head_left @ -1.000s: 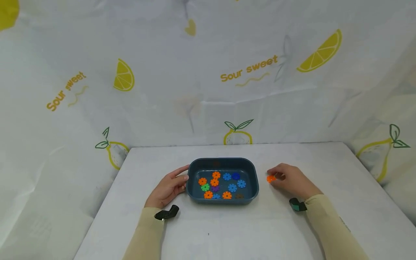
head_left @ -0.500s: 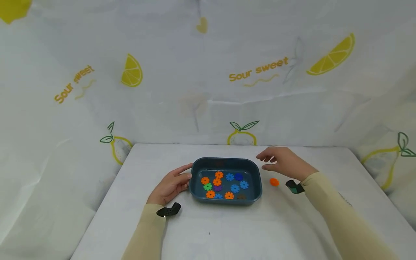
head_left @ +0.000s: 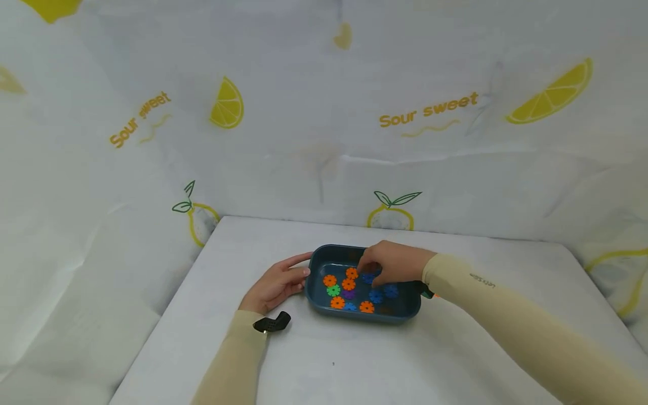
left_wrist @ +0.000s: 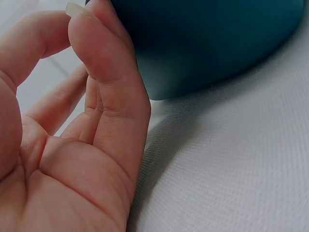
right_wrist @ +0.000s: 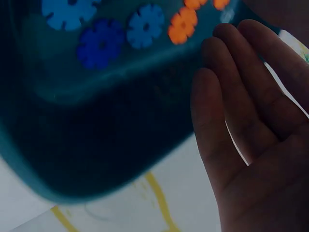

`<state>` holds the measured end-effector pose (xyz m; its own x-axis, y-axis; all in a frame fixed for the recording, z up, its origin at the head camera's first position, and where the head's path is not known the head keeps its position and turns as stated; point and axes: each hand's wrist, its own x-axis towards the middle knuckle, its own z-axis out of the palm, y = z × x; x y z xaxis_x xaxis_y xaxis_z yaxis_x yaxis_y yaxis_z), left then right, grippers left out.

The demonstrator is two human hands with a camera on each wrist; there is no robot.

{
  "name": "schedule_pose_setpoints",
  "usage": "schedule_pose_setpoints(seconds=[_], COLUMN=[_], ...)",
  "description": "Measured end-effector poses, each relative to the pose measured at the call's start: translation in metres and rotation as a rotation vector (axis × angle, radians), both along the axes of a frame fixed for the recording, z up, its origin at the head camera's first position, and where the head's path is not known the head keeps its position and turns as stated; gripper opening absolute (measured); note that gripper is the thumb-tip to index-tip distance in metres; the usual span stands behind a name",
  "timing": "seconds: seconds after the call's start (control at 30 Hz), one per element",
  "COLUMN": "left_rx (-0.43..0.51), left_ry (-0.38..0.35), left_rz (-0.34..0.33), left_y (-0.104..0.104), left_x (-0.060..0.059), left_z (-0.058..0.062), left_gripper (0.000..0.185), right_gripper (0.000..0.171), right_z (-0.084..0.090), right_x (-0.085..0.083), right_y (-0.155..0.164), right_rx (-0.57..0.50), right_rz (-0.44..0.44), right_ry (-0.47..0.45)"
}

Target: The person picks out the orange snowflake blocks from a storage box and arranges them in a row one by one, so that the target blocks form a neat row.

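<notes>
Right hand (head_left: pixel 397 263) over a dark teal tray (head_left: pixel 354 316) of notched discs (head_left: pixel 329 280).
Its bent fingers stand apart from the thumb; a dark blue disc (head_left: pixel 368 278) shows through the gap, on the tray floor. The left hand (head_left: pixel 275 287) touches the tray's left end; whether it grips is unclear.

A dark teal tray (head_left: pixel 358 316) sits upright, notched orange, blue, green and apparently purple discs (head_left: pixel 347 284) scattered across its floor.
</notes>
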<state>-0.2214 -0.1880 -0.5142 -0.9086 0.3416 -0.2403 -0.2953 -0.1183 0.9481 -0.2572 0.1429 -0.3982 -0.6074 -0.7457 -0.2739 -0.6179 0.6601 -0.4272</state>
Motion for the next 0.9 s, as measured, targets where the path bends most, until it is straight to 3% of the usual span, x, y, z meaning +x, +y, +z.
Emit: schedule_pose_setpoints(seconds=[0.23, 0.57, 0.9], left_rx=[-0.016, -0.006, 0.003], left_ry=[-0.017, 0.0, -0.005], left_rz=[0.009, -0.001, 0.0], left_y=[0.003, 0.0, 0.001], left_x=[-0.001, 0.0, 0.0], left_z=[0.002, 0.004, 0.005], left_gripper=[0.054, 0.054, 0.054], right_gripper=[0.031, 0.022, 0.023], right_z=[-0.017, -0.022, -0.028], right_x=[0.008, 0.014, 0.017], right_y=[-0.024, -0.037, -0.042], right_rx=[0.128, 0.201, 0.256], right_rz=[0.068, 0.083, 0.12], right_ry=[-0.026, -0.048, 0.03])
